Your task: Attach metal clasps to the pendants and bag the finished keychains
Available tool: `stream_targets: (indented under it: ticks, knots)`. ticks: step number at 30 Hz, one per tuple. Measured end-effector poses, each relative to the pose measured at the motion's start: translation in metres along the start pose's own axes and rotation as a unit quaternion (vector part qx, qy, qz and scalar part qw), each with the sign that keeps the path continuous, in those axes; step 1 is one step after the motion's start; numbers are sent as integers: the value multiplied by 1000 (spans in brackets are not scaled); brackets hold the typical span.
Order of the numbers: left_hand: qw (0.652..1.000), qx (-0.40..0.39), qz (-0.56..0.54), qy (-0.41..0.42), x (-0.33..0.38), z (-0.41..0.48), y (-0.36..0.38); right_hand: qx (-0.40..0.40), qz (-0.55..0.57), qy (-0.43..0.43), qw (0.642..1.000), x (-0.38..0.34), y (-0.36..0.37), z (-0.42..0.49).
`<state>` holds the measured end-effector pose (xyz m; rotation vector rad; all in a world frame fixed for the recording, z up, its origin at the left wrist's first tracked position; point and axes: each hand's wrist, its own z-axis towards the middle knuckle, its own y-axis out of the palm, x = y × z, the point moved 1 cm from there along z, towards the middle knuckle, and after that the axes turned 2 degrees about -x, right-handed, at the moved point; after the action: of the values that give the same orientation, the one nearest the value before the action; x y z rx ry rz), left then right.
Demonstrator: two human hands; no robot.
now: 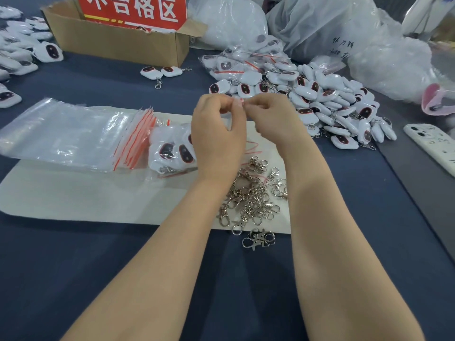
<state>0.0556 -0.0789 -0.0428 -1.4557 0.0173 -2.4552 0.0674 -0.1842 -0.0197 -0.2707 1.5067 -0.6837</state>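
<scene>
My left hand (pixel 218 134) and my right hand (pixel 268 119) meet above the white mat (pixel 86 193), fingertips pinching the red-striped top edge of a small clear zip bag (pixel 240 102) between them. Most of that bag is hidden behind my hands. A filled bag of white pendants (pixel 172 148) lies just left of my left wrist. A pile of metal clasps (pixel 253 198) sits on the mat between my forearms. A stack of empty zip bags (pixel 73 136) lies at the left.
A heap of white pendant keychains (pixel 327 102) spreads at the right, beside large plastic sacks (pixel 320 25). A cardboard box with a red sign (pixel 118 40) stands at the back. A phone (pixel 433 146) lies at the right edge. More pendants (pixel 22 45) sit far left.
</scene>
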Motion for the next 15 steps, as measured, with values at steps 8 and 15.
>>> stream_targets:
  ticks: [8, 15]
  knots:
    - [993, -49, -74, -76, 0, 3, 1, -99, 243, 141, 955, 0, 16, -5]
    - [998, -19, -57, 32, 8, 1, -1, 6, 123, 91, 988, 10, 13, 4]
